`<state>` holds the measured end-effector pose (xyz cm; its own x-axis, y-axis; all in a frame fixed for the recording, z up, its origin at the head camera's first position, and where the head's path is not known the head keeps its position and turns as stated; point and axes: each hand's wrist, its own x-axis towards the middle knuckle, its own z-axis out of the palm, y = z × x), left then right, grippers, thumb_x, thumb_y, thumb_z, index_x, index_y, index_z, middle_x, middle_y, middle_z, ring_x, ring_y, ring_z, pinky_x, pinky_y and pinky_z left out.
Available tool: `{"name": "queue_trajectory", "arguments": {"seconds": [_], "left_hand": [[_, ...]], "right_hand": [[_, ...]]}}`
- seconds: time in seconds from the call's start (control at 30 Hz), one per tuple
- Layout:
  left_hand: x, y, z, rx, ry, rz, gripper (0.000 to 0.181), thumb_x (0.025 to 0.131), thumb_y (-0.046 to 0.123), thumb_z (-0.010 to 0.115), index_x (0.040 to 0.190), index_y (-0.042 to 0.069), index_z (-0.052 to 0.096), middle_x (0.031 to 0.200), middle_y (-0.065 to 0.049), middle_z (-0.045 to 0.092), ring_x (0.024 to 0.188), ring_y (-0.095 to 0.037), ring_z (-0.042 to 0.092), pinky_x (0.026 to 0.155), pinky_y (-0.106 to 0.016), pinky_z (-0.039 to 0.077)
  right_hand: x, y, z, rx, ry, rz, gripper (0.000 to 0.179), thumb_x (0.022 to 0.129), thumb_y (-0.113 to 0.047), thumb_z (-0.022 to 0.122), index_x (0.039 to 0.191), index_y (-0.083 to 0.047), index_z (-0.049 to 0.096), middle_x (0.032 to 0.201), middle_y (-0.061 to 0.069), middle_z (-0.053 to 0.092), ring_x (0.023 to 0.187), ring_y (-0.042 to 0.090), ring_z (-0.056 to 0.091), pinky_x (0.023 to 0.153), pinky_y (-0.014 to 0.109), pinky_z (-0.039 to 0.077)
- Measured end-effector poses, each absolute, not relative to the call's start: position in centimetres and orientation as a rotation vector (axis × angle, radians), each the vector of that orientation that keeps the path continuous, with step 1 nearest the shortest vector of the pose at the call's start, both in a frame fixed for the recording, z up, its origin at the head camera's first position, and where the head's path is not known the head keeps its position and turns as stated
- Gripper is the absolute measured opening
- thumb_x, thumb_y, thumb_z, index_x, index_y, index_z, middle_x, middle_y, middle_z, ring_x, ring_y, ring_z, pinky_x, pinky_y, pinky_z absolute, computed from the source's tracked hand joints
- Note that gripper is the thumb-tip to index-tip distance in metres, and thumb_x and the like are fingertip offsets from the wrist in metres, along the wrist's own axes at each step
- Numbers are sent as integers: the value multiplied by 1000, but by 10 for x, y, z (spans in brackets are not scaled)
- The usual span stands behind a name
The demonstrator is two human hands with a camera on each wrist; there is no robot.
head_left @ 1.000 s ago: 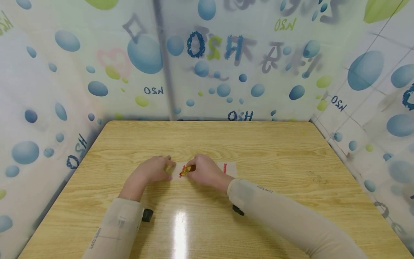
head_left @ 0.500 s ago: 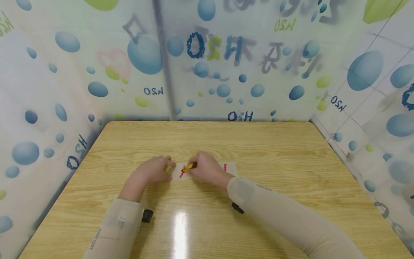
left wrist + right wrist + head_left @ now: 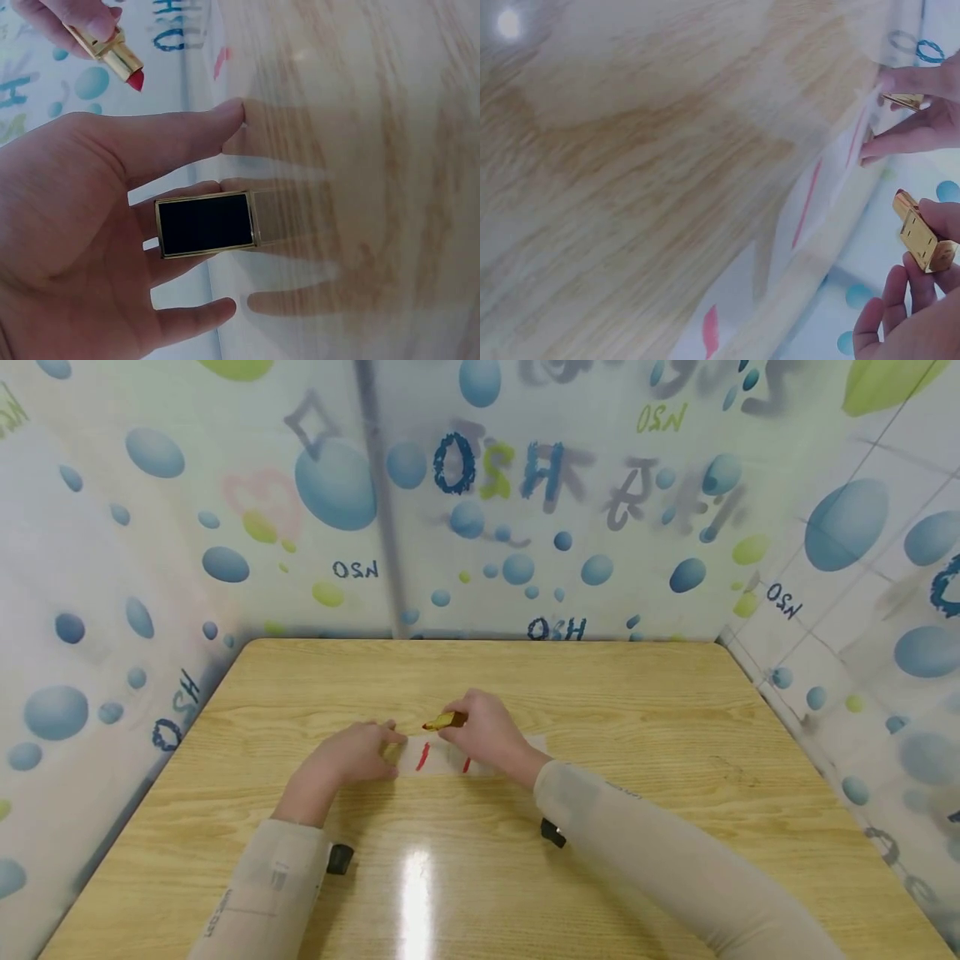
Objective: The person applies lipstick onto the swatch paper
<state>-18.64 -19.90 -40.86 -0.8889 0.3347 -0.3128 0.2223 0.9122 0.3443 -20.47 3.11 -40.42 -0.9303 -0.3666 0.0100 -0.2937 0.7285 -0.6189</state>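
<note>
Half a second ago the lipstick (image 3: 447, 721) had its tip down at the leftmost red mark on the strip (image 3: 447, 760); now it is off the strip, lifted past its far edge, and that mark shows whole. The right hand (image 3: 487, 731) has shifted away from the person with it, so in the head view the middle mark has come into sight while the rightmost one is now covered. The left hand (image 3: 358, 753) has stayed where it was. The right hand pinches the lipstick between thumb and fingers, its other fingers bent loosely. The left hand is partly spread, its fingertips at the strip's left end, with the cap (image 3: 206, 223) held at its middle fingers, dark hollow side towards the wrist camera. Counted up: two hands, one lipstick, gold with a pointed red end, one cap, black inside with a gold rim, and three red marks (image 3: 807, 202), all seen together in the right wrist view. The strip lies across the middle of one wooden table (image 3: 637, 710); whether it is a single piece, I cannot tell. Two sleeves (image 3: 633, 835) are in view, with one black block (image 3: 340, 859) at each wrist.
</note>
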Motion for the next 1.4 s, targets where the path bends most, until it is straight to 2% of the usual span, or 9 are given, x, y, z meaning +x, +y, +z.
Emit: {"name": "queue_trajectory", "arguments": {"seconds": [0.23,0.43,0.53,0.63,0.67,0.77,0.87,1.23,1.4], "left_hand": [[-191,-201,-404,452,2659,435,62,92,19,81,150,10,61,170,-24,36,153,-52,40,121,-65,40],[-194,-202,-401,436,2621,485,67,86,11,80,150,9,61,168,-25,41,146,-48,50,110,-57,50],[-195,-203,-400,421,2623,508,69,86,8,77,152,7,58,157,-24,55,118,-36,67,96,-48,55],[-195,-204,-394,387,2640,575,70,88,6,74,155,6,54,151,-24,60,92,-25,63,85,-43,53],[-194,-204,-392,385,2653,598,69,90,8,73,156,6,53,152,-24,60,93,-26,64,86,-44,54],[-190,-203,-381,389,2712,677,63,97,17,73,156,6,53,158,-23,55,121,-38,67,102,-56,55],[-183,-196,-369,413,2765,758,61,100,26,73,155,8,54,159,-21,55,147,-46,51,117,-64,45],[-142,-148,-344,564,2465,1392,68,100,47,74,159,25,50,159,1,57,149,-30,53,114,-58,51],[-127,-120,-342,492,2277,1874,53,109,36,63,158,20,51,153,-6,62,143,-27,59,116,-51,52]], "right_hand": [[-198,35,-396,-478,2757,-1202,37,98,-23,80,132,-9,76,104,5,65,90,16,62,71,28,55],[-189,35,-392,-371,2662,-1433,38,95,-24,82,130,-11,77,104,5,67,90,18,65,69,30,55],[-186,35,-389,-311,2619,-1546,38,95,-26,83,131,-15,77,107,4,69,93,18,66,70,30,55],[-184,38,-384,-243,2594,-1654,38,94,-28,84,130,-16,78,109,4,73,94,19,67,70,29,55],[-184,39,-381,-216,2585,-1690,38,94,-29,84,129,-17,78,110,5,74,94,18,67,70,28,54],[-181,43,-373,-136,2548,-1801,35,93,-28,85,126,-15,79,107,7,76,89,19,65,69,27,52],[-177,45,-364,-77,2477,-1908,31,95,-26,83,123,-14,79,109,7,75,89,18,65,71,26,53],[-151,63,-352,-195,2232,-2131,20,104,-20,71,118,-7,77,100,0,71,92,18,61,85,32,53],[-138,71,-348,-258,2027,-2247,25,109,-14,62,124,4,71,94,-3,67,89,16,60,85,27,54]]}}
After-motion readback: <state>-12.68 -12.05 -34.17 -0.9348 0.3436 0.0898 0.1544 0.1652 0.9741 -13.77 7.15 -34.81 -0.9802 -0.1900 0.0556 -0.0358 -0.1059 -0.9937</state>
